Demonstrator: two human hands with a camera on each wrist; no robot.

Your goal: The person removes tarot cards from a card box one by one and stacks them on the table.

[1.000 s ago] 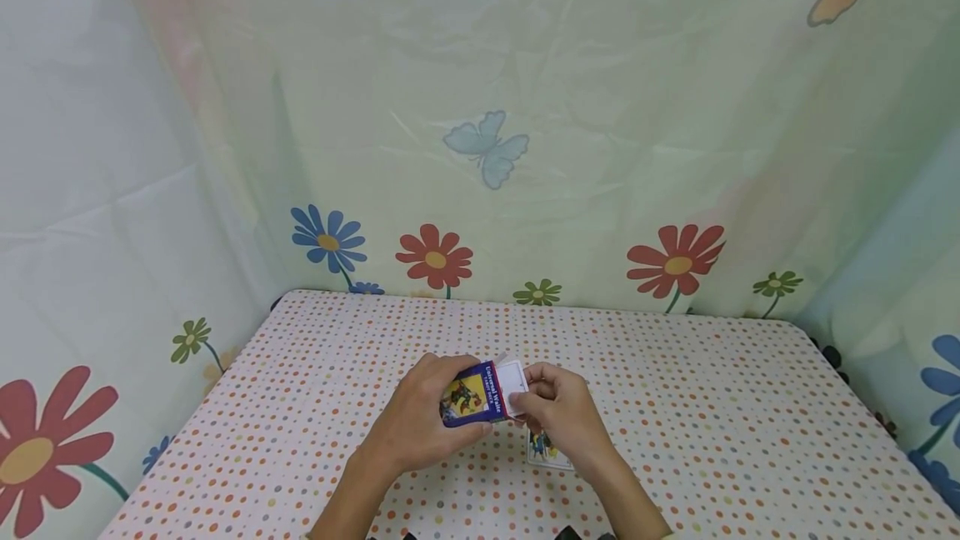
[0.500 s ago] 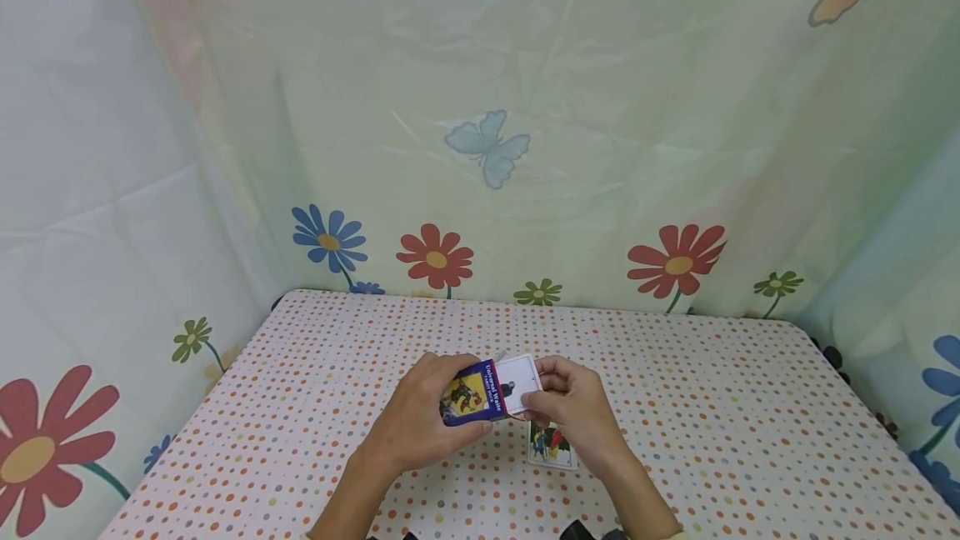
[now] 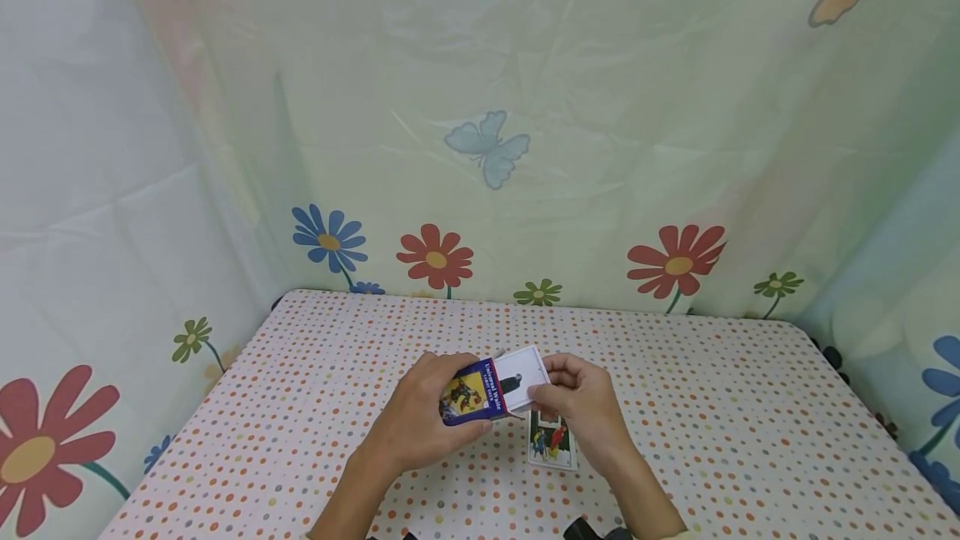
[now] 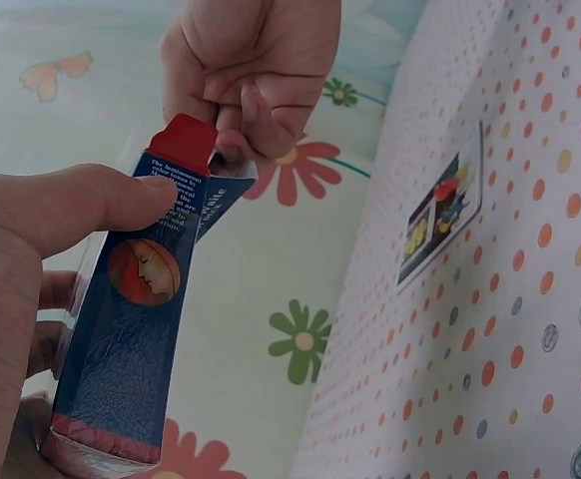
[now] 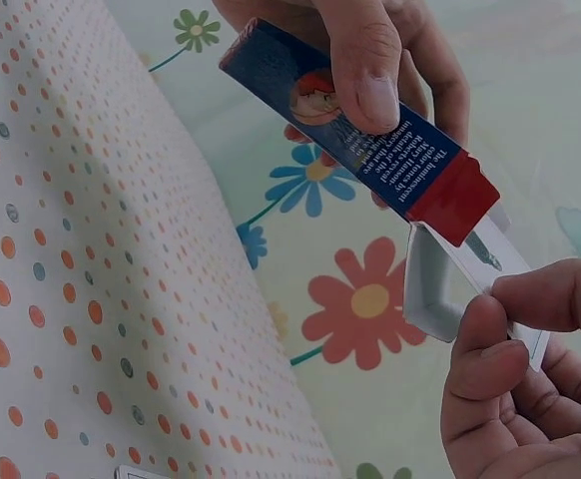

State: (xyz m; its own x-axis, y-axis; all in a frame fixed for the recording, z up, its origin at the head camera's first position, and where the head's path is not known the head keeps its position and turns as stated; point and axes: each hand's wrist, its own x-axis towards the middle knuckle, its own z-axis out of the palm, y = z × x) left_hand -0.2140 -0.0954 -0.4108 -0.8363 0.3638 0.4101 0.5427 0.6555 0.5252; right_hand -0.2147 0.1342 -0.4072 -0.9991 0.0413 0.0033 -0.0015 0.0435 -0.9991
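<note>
A blue tarot card box with a red edge and a picture on its front is gripped in my left hand, above the table. In the left wrist view the thumb lies along the narrow side of the box, whose red end flap stands out. A white-faced card with a dark figure sticks partway out of the box's open end. My right hand pinches the outer end of that card between thumb and fingers. Below, another colourful card lies face up on the table.
A dotted cloth covers the table. Behind it hangs a pale curtain printed with flowers and butterflies. Dark objects show at the bottom edge of the head view.
My right hand has moved a little to the right, and the card has slid farther out of the box, showing more of its figure. My left hand has stayed in place.
</note>
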